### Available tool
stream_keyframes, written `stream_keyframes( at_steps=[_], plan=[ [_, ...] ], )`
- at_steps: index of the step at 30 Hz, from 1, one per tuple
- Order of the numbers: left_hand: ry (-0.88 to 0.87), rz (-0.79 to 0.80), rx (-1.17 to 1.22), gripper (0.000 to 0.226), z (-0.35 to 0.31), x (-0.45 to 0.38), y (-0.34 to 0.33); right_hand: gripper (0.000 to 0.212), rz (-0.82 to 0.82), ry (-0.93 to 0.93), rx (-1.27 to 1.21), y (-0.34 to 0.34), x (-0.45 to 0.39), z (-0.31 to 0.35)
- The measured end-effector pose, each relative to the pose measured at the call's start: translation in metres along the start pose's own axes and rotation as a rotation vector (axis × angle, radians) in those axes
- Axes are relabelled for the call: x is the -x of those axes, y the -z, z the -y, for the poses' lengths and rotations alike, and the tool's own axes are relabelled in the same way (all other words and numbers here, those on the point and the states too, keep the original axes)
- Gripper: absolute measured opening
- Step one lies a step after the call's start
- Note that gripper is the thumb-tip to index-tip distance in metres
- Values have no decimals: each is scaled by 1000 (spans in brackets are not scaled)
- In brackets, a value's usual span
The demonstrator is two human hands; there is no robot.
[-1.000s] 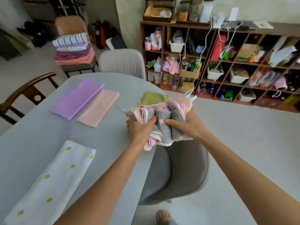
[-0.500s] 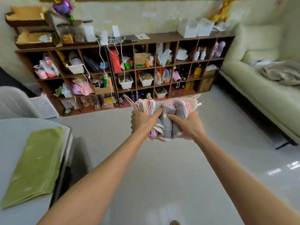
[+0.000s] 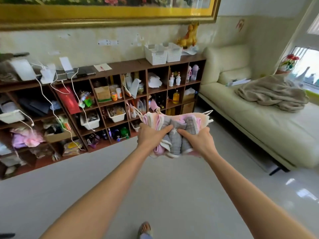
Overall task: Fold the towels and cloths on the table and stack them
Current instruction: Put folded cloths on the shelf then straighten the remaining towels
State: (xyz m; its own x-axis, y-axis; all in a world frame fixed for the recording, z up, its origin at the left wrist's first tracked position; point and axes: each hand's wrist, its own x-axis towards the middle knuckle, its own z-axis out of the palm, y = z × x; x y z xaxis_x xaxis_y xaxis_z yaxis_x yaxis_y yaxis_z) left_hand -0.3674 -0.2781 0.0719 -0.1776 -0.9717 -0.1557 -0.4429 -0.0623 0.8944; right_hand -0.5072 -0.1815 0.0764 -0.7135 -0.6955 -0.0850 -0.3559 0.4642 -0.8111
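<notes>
I am holding a bundle of folded cloths out in front of me with both hands, above the floor and facing the shelf unit. My left hand is clamping the bundle's left end, thumb curled over the top toward the middle; my right hand is gripping the right end the same way, thumb reaching in from the other side. The bundle's long axis is running left to right between my hands, the pink and grey folds standing on edge and fanning away from me. Both hands are equally near, each carrying one end. The table is not in view, so I am judging that wherever the stack is going, I will need to keep squeezing the ends inward or the middle folds may slip out. The sofa is lying to my right.
</notes>
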Motion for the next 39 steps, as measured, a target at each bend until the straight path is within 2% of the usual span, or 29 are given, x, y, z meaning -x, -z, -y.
stream_keyframes(
  at_steps=[2, 6, 12, 17, 21, 23, 25, 26, 28, 30, 34, 37, 39],
  plan=[
    [-27, -2, 0, 106, -9, -52, -9, 96, 9, 2, -12, -12, -49, 12],
    [-97, 16, 35, 119, -41, -156, -21, 100, 27, 13, -15, -25, -147, 51],
    [-175, 43, 31, 102, -121, -312, -31, 102, -52, 71, -87, -40, -290, 123],
    [-210, 52, -5, 118, -163, -422, -66, 97, -97, 51, -118, -56, -404, 145],
    [-196, 17, -36, 113, -194, -524, -97, 98, -20, 94, -134, -77, -521, 162],
    [-194, 4, -56, 110, -209, -566, -105, 90, 56, 115, -137, -84, -570, 175],
    [-186, -42, -34, 118, -226, -622, -110, 75, 141, 170, -144, -95, -634, 196],
    [-183, -55, -35, 121, -233, -647, -111, 75, 166, 210, -145, -99, -658, 207],
    [-188, -86, -30, 120, -248, -705, -113, 98, 177, 224, -151, -109, -714, 232],
    [-182, -100, -7, 114, -269, -747, -113, 102, 179, 205, -151, -118, -762, 257],
    [-111, -175, 105, 106, -299, -826, -124, 95, 172, 245, -22, -142, -858, 296],
    [-55, -167, 270, 117, -304, -901, -145, 94, 155, 329, 86, -161, -935, 326],
    [-18, -136, 312, 110, -306, -954, -155, 92, 117, 402, 179, -176, -984, 349]
  ],
)
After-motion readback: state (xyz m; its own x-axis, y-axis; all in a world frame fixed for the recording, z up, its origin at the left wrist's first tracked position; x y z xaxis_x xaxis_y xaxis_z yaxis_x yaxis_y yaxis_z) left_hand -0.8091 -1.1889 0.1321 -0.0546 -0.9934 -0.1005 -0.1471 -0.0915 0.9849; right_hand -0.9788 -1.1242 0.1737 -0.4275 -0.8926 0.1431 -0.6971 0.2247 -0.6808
